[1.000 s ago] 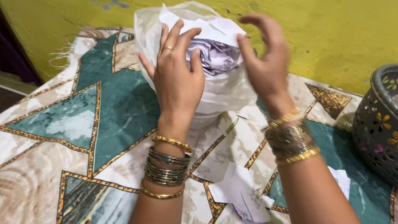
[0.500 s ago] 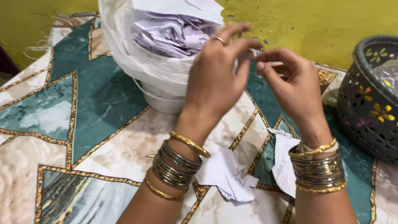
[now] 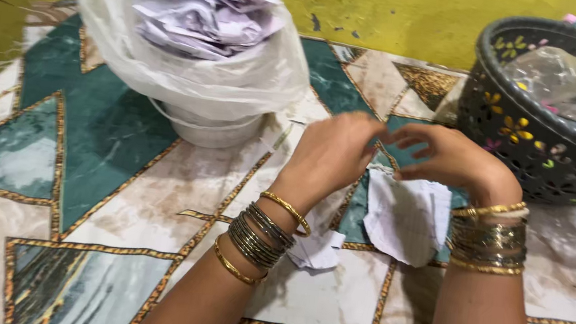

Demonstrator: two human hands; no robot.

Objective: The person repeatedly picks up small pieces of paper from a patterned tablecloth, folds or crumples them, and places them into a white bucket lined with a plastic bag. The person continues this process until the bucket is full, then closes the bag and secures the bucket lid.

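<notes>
Hands low over the patterned surface (image 3: 105,161), left hand (image 3: 336,153) and right hand (image 3: 449,160) tip to tip, fingers bunched as if pinching some tiny bit, too small to tell. White paper sheet (image 3: 405,220) flat just under the right hand, crumpled paper (image 3: 317,250) beside the left wrist. White bucket (image 3: 208,130), lined with a bag and stuffed with paper, back left; dark basket (image 3: 544,164) on the right. Probably fiddling with a paper scrap; calling for a soft, steady pinch next.
</notes>
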